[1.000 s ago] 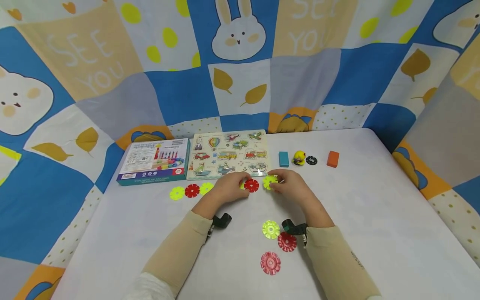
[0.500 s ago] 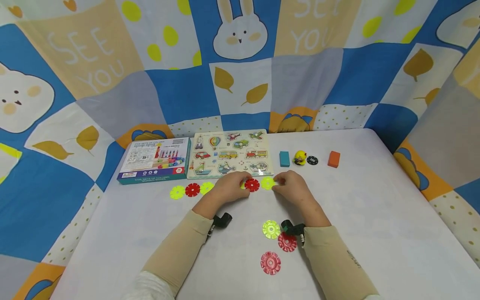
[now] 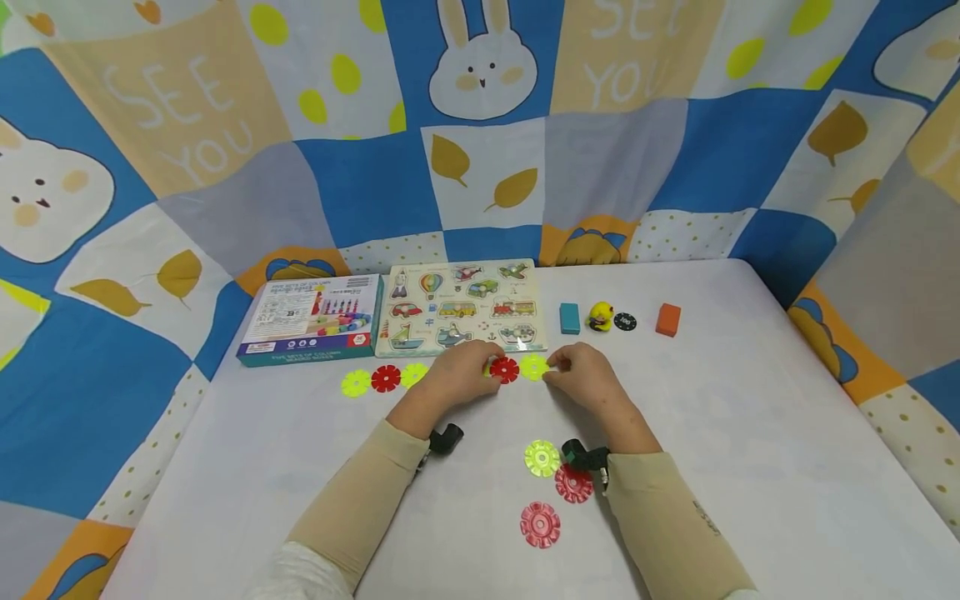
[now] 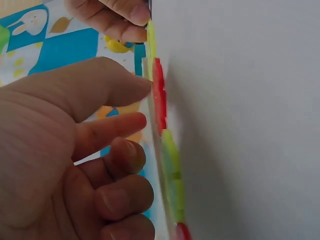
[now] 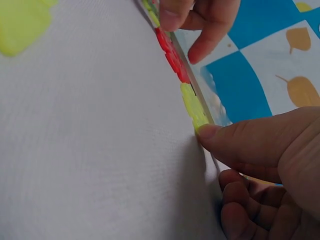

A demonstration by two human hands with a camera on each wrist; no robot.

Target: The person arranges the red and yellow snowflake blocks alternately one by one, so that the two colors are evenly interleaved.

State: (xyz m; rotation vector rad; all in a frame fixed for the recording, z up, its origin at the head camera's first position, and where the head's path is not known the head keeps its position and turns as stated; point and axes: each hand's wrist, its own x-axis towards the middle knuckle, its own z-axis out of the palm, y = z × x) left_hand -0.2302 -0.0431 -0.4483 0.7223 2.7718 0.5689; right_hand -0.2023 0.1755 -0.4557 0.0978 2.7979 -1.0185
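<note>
Just in front of the picture board, flower-shaped plastic discs form a row. My left hand (image 3: pixel 461 373) holds the red disc (image 3: pixel 508 370) there with thumb and index finger at its edges, and it hides the discs beneath it. Right beside that lies a yellow-green disc (image 3: pixel 534 367), whose right edge my right hand (image 3: pixel 588 379) pinches; the thumb shows on its edge in the right wrist view. Further left in the row are a yellow disc (image 3: pixel 356 383), a red disc (image 3: pixel 386 378) and another yellow disc (image 3: pixel 412 374).
Closer to me lie a loose yellow disc (image 3: pixel 542 458), a red disc (image 3: pixel 573 484) and a pinkish-red disc (image 3: pixel 540 525). Behind the row are a box (image 3: pixel 311 321) and the picture board (image 3: pixel 461 307). A blue block (image 3: pixel 569 318), toy duck (image 3: pixel 601 317), black chip (image 3: pixel 625 322) and orange block (image 3: pixel 668 319) stand back right.
My right hand has brought the yellow-green disc slightly left, beside the red one, and its fingers have shifted from over the disc to its right edge. The left hand has stayed in place.
</note>
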